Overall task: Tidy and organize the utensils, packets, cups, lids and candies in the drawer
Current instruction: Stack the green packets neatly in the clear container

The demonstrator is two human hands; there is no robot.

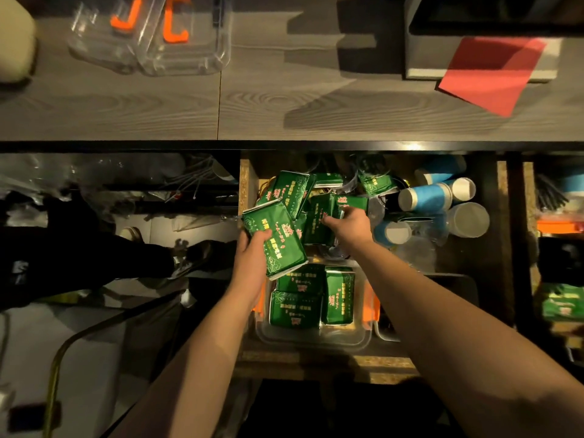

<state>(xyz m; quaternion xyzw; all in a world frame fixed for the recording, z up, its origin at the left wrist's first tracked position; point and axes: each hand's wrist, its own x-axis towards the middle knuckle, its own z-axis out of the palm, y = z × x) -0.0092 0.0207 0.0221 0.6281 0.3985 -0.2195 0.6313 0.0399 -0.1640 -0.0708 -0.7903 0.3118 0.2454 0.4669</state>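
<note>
Two hands are working in the open drawer point(248, 181): the left hand point(251, 259) is gripping a green packet point(274, 240) above the clear container point(311, 338) of stacked packets, while the right hand point(349, 227) is curling onto another green packet point(319, 216) in the loose pile; blue paper cups point(425, 197) are lying at right.

Two bare forearms are seen, with no sleeve reaching into view on either. The left hand point(249, 260) and the right hand point(350, 226) are ungloved. Whether a ring or a watch is worn cannot be told.
</note>
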